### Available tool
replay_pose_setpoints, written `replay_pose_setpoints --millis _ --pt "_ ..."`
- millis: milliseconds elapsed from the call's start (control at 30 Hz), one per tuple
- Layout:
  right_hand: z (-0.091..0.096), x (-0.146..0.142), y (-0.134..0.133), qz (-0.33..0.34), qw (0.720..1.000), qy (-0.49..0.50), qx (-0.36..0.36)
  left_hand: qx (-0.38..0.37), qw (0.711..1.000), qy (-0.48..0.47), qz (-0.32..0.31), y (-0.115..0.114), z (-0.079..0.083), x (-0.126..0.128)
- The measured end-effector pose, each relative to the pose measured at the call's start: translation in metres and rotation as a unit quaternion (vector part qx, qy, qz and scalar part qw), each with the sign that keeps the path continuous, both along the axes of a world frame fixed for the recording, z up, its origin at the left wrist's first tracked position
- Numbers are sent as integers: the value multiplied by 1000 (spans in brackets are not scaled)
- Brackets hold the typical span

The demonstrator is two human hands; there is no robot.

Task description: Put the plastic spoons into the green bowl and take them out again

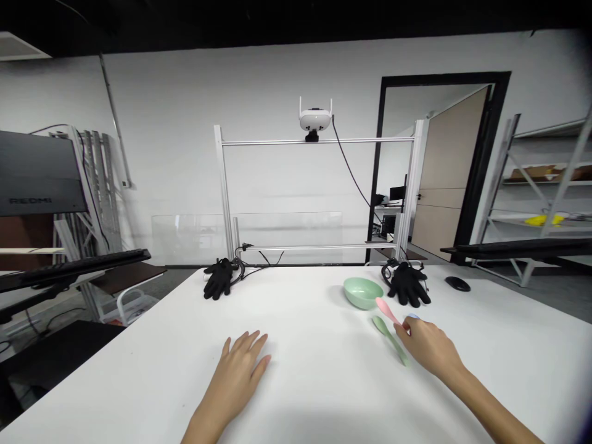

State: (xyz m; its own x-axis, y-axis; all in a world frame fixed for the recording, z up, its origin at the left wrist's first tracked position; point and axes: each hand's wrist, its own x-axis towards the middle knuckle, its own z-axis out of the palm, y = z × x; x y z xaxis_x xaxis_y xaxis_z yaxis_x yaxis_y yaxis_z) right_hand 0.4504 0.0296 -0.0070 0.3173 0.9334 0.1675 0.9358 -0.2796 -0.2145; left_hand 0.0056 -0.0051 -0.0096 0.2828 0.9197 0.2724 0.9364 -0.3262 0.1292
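Note:
My right hand (431, 346) is closed around the handle of a pink spoon (387, 309), whose bowl end points up and left toward the rim of a green bowl (362, 293). Beside that hand, a green spoon (391, 341) lies on the white table (305, 382). A small bit of something blue (413, 316) shows just behind my fingers, mostly hidden. On the left side of the table, my left hand (239, 369) rests palm down with its fingers spread, holding nothing.
Black gloves with cables lie at the back, a left one (219, 279) and a right one (407, 284). A black mouse (457, 283) sits at the right edge. A metal frame (319, 248) carrying a white camera-like device (316, 119) stands across the table's far edge.

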Motion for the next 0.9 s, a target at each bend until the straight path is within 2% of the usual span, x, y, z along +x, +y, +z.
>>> replay_pose_setpoints --millis 233,900 --pt "-18 13 2 -30 999 18 -42 3 1000 0 -1 -1 0 0" --pt "-38 16 13 -31 997 33 -62 -2 1000 5 7 -2 -1 -3"
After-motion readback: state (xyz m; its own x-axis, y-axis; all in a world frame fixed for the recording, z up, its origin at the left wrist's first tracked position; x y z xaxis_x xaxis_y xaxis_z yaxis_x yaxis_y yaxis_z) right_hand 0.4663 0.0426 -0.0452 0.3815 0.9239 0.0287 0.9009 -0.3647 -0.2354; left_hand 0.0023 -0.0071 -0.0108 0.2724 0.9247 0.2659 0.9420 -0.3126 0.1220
